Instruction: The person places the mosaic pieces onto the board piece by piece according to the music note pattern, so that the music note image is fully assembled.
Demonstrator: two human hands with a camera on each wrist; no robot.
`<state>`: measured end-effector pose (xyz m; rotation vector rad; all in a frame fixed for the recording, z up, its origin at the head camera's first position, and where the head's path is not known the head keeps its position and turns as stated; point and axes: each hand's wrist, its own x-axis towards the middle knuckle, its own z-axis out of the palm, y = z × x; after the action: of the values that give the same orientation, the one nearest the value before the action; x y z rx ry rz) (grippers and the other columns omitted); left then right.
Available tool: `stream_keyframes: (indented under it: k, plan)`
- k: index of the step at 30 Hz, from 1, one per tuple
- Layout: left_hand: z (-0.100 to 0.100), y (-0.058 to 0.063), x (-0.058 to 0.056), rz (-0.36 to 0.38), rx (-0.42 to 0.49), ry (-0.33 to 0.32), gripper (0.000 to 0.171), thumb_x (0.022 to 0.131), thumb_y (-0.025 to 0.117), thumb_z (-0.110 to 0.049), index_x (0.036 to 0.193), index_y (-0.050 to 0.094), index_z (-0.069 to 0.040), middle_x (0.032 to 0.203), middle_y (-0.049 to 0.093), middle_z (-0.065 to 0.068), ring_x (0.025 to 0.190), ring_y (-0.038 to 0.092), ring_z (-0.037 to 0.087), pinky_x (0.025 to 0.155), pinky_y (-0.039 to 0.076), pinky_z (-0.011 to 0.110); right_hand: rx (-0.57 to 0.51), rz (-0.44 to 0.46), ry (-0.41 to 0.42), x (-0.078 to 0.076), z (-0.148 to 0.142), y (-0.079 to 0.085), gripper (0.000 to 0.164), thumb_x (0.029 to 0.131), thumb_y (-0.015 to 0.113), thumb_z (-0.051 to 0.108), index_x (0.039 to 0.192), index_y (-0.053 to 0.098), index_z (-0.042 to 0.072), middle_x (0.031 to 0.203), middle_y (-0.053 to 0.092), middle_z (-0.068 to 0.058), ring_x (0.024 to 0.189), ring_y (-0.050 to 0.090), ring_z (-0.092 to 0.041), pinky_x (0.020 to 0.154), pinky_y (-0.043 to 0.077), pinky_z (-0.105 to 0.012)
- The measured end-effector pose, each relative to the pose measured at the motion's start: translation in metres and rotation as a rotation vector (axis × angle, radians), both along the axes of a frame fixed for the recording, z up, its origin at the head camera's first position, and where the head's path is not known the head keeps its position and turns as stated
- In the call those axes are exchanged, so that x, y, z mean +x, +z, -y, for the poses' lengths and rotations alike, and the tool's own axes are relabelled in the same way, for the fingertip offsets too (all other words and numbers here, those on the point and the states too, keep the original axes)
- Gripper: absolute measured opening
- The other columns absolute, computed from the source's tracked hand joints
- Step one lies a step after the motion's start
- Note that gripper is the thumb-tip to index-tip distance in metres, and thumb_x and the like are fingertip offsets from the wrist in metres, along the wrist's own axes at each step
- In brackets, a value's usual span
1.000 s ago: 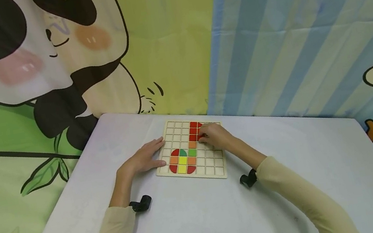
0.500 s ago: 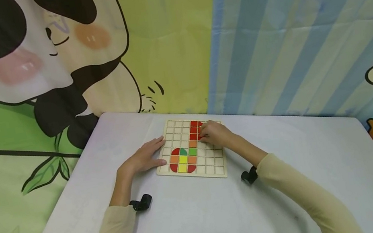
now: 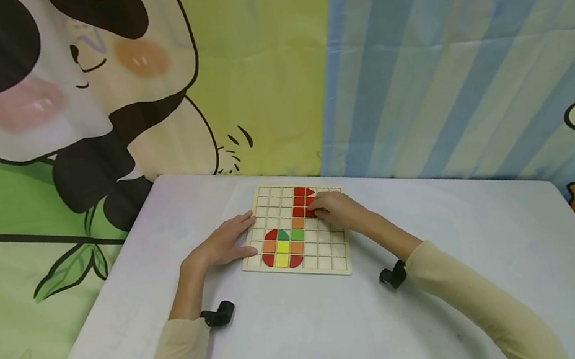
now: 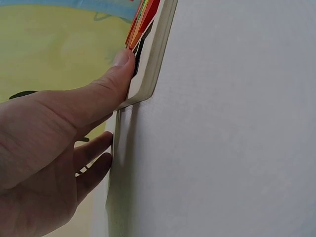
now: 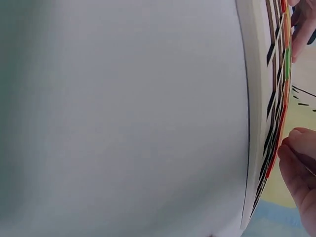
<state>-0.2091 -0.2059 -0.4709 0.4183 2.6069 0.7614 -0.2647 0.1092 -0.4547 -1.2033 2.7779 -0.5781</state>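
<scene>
A wooden grid board (image 3: 328, 261) lies on the table, holding flat coloured tiles. My left hand (image 3: 221, 242) rests at its left edge; the left wrist view shows the thumb (image 4: 118, 66) on the board's corner and the other fingers extended beside it. At the upper right part, my right hand (image 3: 342, 210) pinches at a red tile (image 3: 309, 213) with thumb and forefinger, hiding part of it. More red tiles (image 3: 298, 201) sit in the cells above. Below run an orange tile (image 3: 298, 223) and a green tile (image 3: 297, 235). Lower left is a cluster with yellow tiles (image 3: 281, 253).
A white cloth (image 3: 313, 338) covers the table. Behind it hangs a printed curtain (image 3: 259, 71) with a panda and blue stripes. Black wrist cameras sit on both wrists, the left camera (image 3: 218, 314) and the right camera (image 3: 393, 276) close above the cloth.
My right hand has shifted slightly right and down, uncovering more of the top red tile with its curved side. The left hand and the board stay in place.
</scene>
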Motion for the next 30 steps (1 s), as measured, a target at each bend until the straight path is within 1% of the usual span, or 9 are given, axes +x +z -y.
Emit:
stream_keyframes:
  k: [5,7,10,16,19,24,30]
  plan:
    - [-0.002,0.002,0.001,0.002,-0.001,0.006,0.085,0.087,0.069,-0.045,0.155,0.024,-0.020,0.165,0.015,0.001,0.153,0.010,0.031,0.120,0.017,0.059,-0.017,0.017,-0.104,0.014,-0.031,0.008,0.031,0.094,0.063,0.014,0.123,0.065,0.003,0.118,0.067,-0.013,0.110,0.063,-0.028,0.091,0.054,-0.043]
    - [-0.002,0.003,0.002,0.005,0.003,0.006,0.085,0.087,0.069,-0.044,0.155,0.024,-0.020,0.165,0.015,0.002,0.153,0.009,0.031,0.120,0.016,0.059,-0.014,0.021,-0.138,0.020,-0.046,0.009,0.034,0.094,0.064,0.015,0.125,0.063,0.003,0.120,0.066,-0.013,0.111,0.062,-0.030,0.092,0.053,-0.045]
    - [-0.002,0.004,0.002,0.004,0.002,0.004,0.085,0.087,0.069,-0.043,0.155,0.024,-0.019,0.165,0.014,0.003,0.153,0.009,0.032,0.120,0.016,0.059,-0.001,0.023,-0.174,0.029,-0.068,0.008,0.035,0.092,0.066,0.015,0.124,0.064,0.001,0.119,0.066,-0.015,0.111,0.062,-0.031,0.092,0.053,-0.045]
    - [0.002,0.002,0.001,-0.008,-0.012,0.004,0.085,0.087,0.069,-0.043,0.155,0.024,-0.019,0.165,0.015,0.003,0.152,0.010,0.032,0.120,0.017,0.059,0.017,0.032,-0.227,0.047,-0.102,0.003,0.036,0.090,0.069,0.019,0.121,0.065,0.002,0.118,0.066,-0.014,0.109,0.062,-0.030,0.090,0.054,-0.046]
    - [0.002,0.000,0.000,0.001,-0.004,0.006,0.086,0.087,0.069,-0.043,0.155,0.024,-0.019,0.165,0.015,0.003,0.153,0.010,0.032,0.120,0.017,0.059,0.012,0.033,-0.233,0.055,-0.114,0.000,0.036,0.087,0.072,0.018,0.120,0.066,0.002,0.115,0.067,-0.012,0.106,0.063,-0.029,0.088,0.056,-0.044]
    - [0.000,-0.001,-0.001,0.001,-0.003,0.004,0.086,0.087,0.069,-0.043,0.155,0.024,-0.019,0.165,0.014,0.003,0.153,0.009,0.032,0.120,0.017,0.059,-0.010,0.008,-0.228,0.065,-0.125,-0.006,0.035,0.084,0.076,0.016,0.116,0.068,0.004,0.110,0.068,-0.009,0.101,0.064,-0.025,0.085,0.057,-0.041]
    - [-0.001,-0.001,-0.002,0.005,-0.006,0.002,0.087,0.087,0.070,-0.043,0.155,0.023,-0.019,0.165,0.014,0.003,0.153,0.009,0.031,0.120,0.016,0.059,-0.024,0.030,-0.195,0.072,-0.132,-0.009,0.031,0.085,0.075,0.015,0.114,0.069,0.005,0.110,0.068,-0.007,0.100,0.064,-0.022,0.085,0.057,-0.040]
